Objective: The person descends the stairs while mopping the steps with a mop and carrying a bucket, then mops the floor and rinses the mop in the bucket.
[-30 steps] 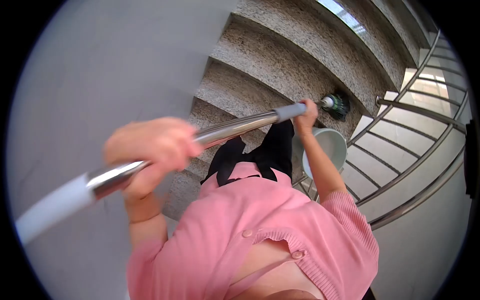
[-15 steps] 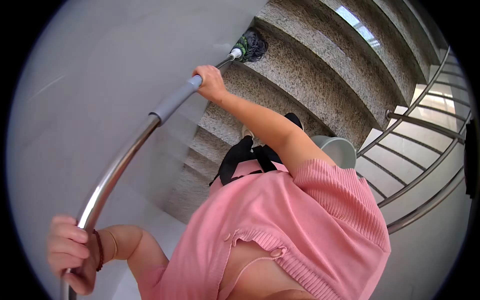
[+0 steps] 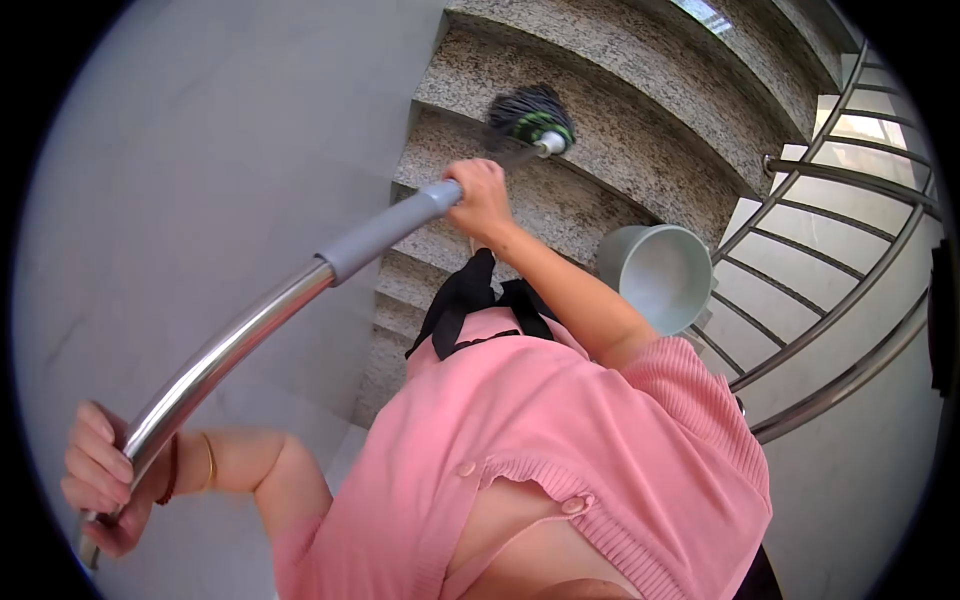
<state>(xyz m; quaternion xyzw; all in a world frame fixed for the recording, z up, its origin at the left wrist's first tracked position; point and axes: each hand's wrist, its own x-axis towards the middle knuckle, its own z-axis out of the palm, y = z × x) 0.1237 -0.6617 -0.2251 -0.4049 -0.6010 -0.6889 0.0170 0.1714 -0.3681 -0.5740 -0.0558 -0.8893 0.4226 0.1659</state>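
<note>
A long metal mop handle (image 3: pixel 215 365) with a grey-blue sleeve (image 3: pixel 390 232) slants up from the lower left. My left hand (image 3: pixel 105 475), with bracelets at the wrist, is wrapped round its lower-left end. Farther up, my right hand (image 3: pixel 480 200) grips it just past the sleeve. The mop head (image 3: pixel 530 115), dark with green strands and a white collar, is slightly blurred and lies on a speckled stone step (image 3: pixel 600 130). A pale green bucket (image 3: pixel 668 275) stands right of my right forearm, on the stairs beside the railing.
Curved stone stairs rise toward the top right. A metal railing (image 3: pixel 840 165) with several bars bounds them on the right. A smooth grey wall (image 3: pixel 220 150) runs along the left side. My black trousers and part of a shoe show below the mop.
The mop head has moved from the wall side toward the middle of the step, and my right hand has shifted right with it. My left hand is still round the handle.
</note>
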